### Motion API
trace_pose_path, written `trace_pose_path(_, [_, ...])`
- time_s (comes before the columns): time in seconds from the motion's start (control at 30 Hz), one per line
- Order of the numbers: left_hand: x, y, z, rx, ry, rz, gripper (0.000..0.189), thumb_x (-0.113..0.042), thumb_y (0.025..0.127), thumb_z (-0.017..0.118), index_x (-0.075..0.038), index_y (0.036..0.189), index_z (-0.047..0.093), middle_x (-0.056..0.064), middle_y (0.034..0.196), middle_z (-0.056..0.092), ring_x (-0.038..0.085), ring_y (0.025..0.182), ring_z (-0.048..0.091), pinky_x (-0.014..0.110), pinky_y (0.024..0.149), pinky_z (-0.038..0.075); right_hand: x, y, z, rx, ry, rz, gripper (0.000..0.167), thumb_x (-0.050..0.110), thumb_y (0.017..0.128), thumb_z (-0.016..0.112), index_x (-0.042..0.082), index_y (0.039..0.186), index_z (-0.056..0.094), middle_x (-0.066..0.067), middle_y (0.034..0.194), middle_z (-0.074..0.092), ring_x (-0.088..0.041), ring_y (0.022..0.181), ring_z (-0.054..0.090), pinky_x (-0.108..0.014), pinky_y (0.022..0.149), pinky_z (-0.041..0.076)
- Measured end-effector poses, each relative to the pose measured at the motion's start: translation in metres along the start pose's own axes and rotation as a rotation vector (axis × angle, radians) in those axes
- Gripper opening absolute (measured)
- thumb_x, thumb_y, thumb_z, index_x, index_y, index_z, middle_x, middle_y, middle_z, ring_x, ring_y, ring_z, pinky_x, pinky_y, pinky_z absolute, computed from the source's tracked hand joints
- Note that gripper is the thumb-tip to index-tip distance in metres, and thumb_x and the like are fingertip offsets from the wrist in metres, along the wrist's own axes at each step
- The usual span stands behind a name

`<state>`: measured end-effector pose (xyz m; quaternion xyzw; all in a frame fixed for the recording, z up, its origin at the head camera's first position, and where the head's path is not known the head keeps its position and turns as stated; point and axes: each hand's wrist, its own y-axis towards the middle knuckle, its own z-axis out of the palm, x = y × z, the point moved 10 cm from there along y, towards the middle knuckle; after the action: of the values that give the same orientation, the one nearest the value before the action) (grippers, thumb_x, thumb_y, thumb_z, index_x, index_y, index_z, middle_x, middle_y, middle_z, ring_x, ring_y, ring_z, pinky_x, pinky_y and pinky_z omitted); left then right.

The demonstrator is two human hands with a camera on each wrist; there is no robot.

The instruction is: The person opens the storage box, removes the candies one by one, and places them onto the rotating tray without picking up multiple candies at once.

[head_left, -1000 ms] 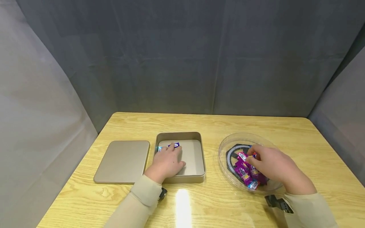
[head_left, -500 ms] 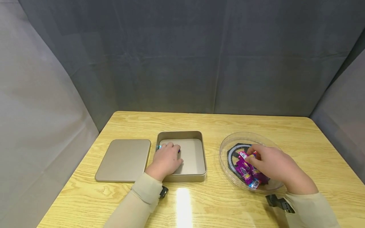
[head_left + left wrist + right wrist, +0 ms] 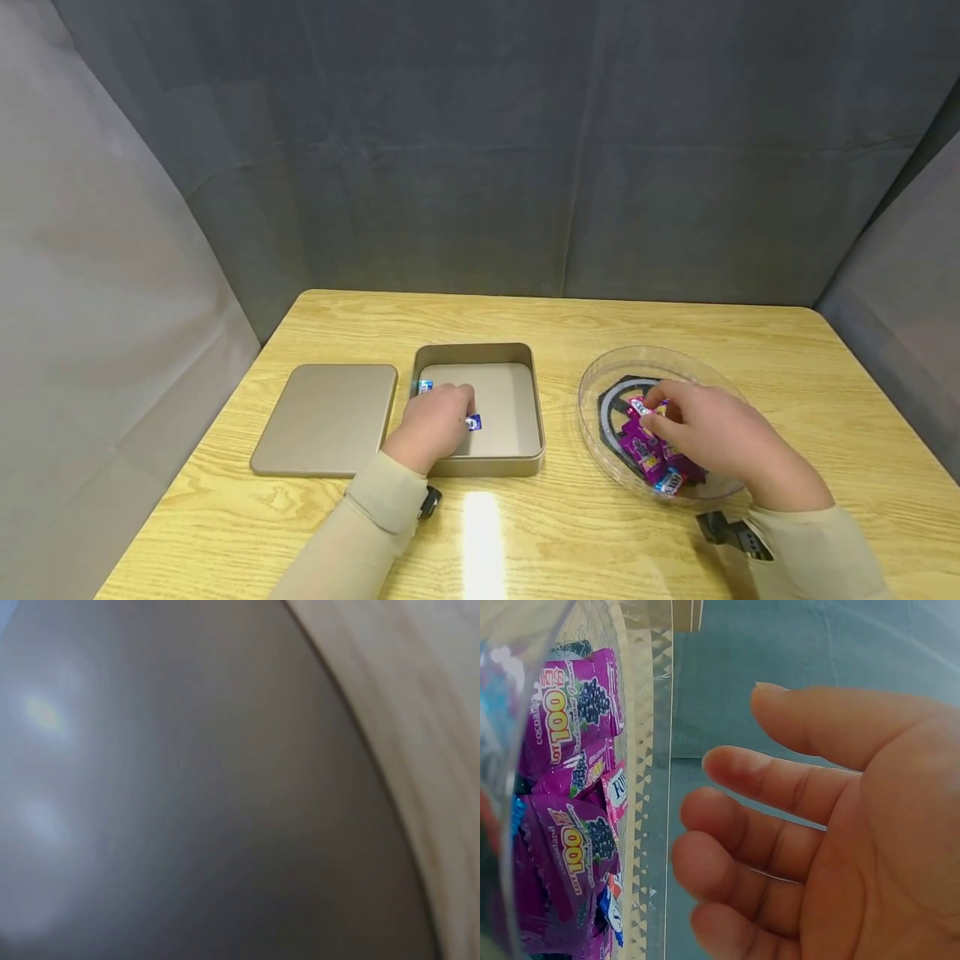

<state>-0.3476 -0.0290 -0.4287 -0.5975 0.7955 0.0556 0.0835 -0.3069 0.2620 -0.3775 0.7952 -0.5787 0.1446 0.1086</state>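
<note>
In the head view my left hand (image 3: 435, 421) reaches into an open square metal tin (image 3: 527, 467). Its curled fingers are on a small blue-wrapped candy (image 3: 474, 422), one end of which sticks out past them. Another light-blue wrapped candy (image 3: 425, 387) lies by the tin's far left corner. My right hand (image 3: 708, 425) hovers over a clear round bowl (image 3: 600, 367) holding several wrapped candies (image 3: 641, 450), mostly purple. The right wrist view shows that hand (image 3: 885, 825) with loosely bent fingers, thumb apart and nothing between them. Purple candies (image 3: 574, 847) printed with dark berries lie beside it.
The tin's flat lid (image 3: 326, 421) lies left of the tin on the wooden table (image 3: 558, 533). A dark ring-shaped pattern (image 3: 609, 417) shows through the bowl's base. Grey cloth (image 3: 465, 167) hangs behind the table and at both sides.
My left fingers have curled, and the blue-wrapped candy has come from the tin's far part toward me under them. My right hand has stayed nearly still over the bowl.
</note>
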Motion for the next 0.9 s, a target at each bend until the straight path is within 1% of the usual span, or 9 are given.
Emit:
trace_pose_path(0.1, [-0.001,0.001,0.001,0.009,0.03,0.0,0.014,-0.004,0.095,0.061,-0.015,0.097,0.069,-0.001,0.085,0.064,0.015,0.076,0.059,0.038,0.064,0.052,0.002,0.0,0.001,0.008,0.001,-0.004,0.032,0.036,0.097,0.068,0.011,0.117,0.067,0.003,0.081,0.057,-0.015,0.066,0.049,-0.034,0.059,0.041])
trace_pose_path(0.17, [-0.003,0.001,-0.001,0.003,0.051,0.005,0.01,-0.009,0.096,0.063,-0.016,0.099,0.07,-0.001,0.085,0.064,0.015,0.075,0.059,0.038,0.063,0.051,0.003,-0.001,0.002,0.009,-0.001,-0.007,0.031,0.036,0.097,0.068,0.012,0.117,0.067,0.003,0.083,0.058,-0.015,0.067,0.049,-0.034,0.06,0.041])
trace_pose_path(0.23, [-0.007,0.001,-0.005,-0.021,0.051,0.017,0.006,-0.013,0.096,0.064,-0.016,0.098,0.069,-0.002,0.085,0.063,0.014,0.074,0.058,0.038,0.062,0.051,0.006,-0.001,0.001,0.002,0.0,-0.016,0.031,0.035,0.097,0.068,0.012,0.118,0.067,0.004,0.081,0.058,-0.015,0.066,0.049,-0.034,0.059,0.041])
trace_pose_path(0.33, [-0.014,-0.002,-0.017,-0.082,0.026,0.044,0.002,-0.02,0.096,0.067,-0.02,0.095,0.066,-0.006,0.084,0.062,0.011,0.073,0.057,0.038,0.062,0.05,0.013,-0.003,-0.003,-0.023,-0.005,-0.039,0.03,0.035,0.097,0.068,0.014,0.118,0.068,0.007,0.078,0.056,-0.013,0.065,0.048,-0.033,0.058,0.041])
trace_pose_path(0.47, [-0.029,-0.009,-0.035,-0.149,-0.039,0.098,0.011,-0.023,0.097,0.069,-0.024,0.089,0.061,-0.012,0.081,0.061,0.008,0.071,0.057,0.033,0.06,0.048,0.028,-0.004,-0.006,-0.065,-0.011,-0.088,0.025,0.035,0.097,0.069,0.018,0.115,0.069,0.011,0.072,0.053,-0.011,0.062,0.046,-0.032,0.057,0.04])
trace_pose_path(0.63, [-0.055,-0.024,-0.051,-0.176,-0.168,0.2,0.013,-0.022,0.098,0.068,-0.025,0.089,0.059,-0.017,0.081,0.061,0.007,0.067,0.054,0.028,0.059,0.045,0.048,-0.008,-0.008,-0.118,-0.02,-0.149,0.014,0.032,0.097,0.069,0.023,0.108,0.069,0.017,0.07,0.053,-0.006,0.059,0.046,-0.031,0.059,0.04])
trace_pose_path(0.7, [-0.066,-0.03,-0.055,-0.183,-0.215,0.246,0.01,-0.023,0.098,0.068,-0.025,0.092,0.06,-0.017,0.083,0.06,0.006,0.067,0.053,0.026,0.059,0.045,0.056,-0.01,-0.008,-0.127,-0.013,-0.156,0.011,0.03,0.097,0.069,0.025,0.107,0.068,0.019,0.072,0.054,-0.003,0.059,0.047,-0.03,0.061,0.042])
trace_pose_path(0.8, [-0.081,-0.039,-0.058,-0.184,-0.286,0.306,0.008,-0.025,0.098,0.069,-0.026,0.093,0.063,-0.017,0.087,0.058,0.002,0.072,0.054,0.023,0.062,0.046,0.069,-0.013,-0.008,-0.139,0.011,-0.187,0.012,0.029,0.097,0.07,0.027,0.108,0.066,0.019,0.074,0.054,-0.001,0.059,0.047,-0.029,0.059,0.042])
trace_pose_path(0.9, [-0.092,-0.045,-0.058,-0.178,-0.34,0.339,0.007,-0.027,0.097,0.07,-0.027,0.093,0.065,-0.016,0.088,0.055,-0.001,0.076,0.054,0.021,0.065,0.046,0.085,-0.016,-0.008,-0.167,0.033,-0.243,0.014,0.027,0.095,0.072,0.028,0.108,0.066,0.021,0.078,0.056,0.002,0.065,0.05,-0.026,0.059,0.044])
